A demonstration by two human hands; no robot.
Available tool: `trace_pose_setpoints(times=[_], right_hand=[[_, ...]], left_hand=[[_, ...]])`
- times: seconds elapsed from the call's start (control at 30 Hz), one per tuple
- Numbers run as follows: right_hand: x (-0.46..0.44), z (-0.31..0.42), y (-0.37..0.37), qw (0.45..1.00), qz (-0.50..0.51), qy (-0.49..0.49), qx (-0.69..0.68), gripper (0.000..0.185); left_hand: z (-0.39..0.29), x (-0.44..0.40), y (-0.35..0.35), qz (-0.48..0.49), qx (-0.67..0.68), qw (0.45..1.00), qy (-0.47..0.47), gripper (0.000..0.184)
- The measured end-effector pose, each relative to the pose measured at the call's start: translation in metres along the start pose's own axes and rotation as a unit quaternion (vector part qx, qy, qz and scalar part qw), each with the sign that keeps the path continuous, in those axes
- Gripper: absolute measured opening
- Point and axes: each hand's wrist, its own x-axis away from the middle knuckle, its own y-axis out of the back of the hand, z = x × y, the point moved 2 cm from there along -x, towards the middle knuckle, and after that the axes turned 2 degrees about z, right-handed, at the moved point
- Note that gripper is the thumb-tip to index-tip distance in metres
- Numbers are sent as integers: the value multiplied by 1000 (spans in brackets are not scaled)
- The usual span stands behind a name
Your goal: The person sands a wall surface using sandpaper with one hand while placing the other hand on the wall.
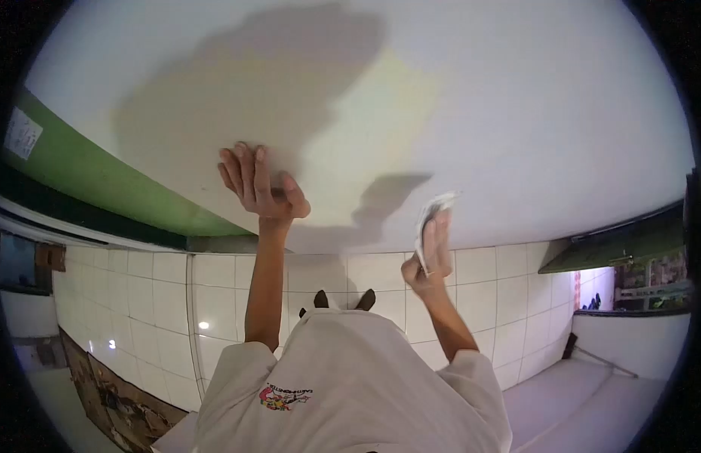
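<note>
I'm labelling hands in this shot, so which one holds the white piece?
The right hand: the thin white piece is in its grasp. The left hand, over the wall, shows nothing held.

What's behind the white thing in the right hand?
Pale wall shows around most of the white thing, with floor tiles by its lower end. Whatever is straight behind it is covered, so I can't tell. The right hand hides part of the white thing.
</note>
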Motion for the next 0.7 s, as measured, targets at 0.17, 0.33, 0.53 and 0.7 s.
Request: trace_pose_setpoints(times=[0.17,0.33,0.53,0.7], right_hand=[[-98,7,-19,994,11,65,88,53],[-52,-19,-57,987,-25,85,133,40],[44,-62,-94,986,125,51,100,44],[116,-70,-116,970,231,7,74,53]], left_hand=[[5,2,10,12,0,1000,-1,52],[1,-3,9,5,8,1000,-1,52],[-1,9,-4,-3,20,1000,5,54],[-5,6,-3,-13,25,1000,2,56]])
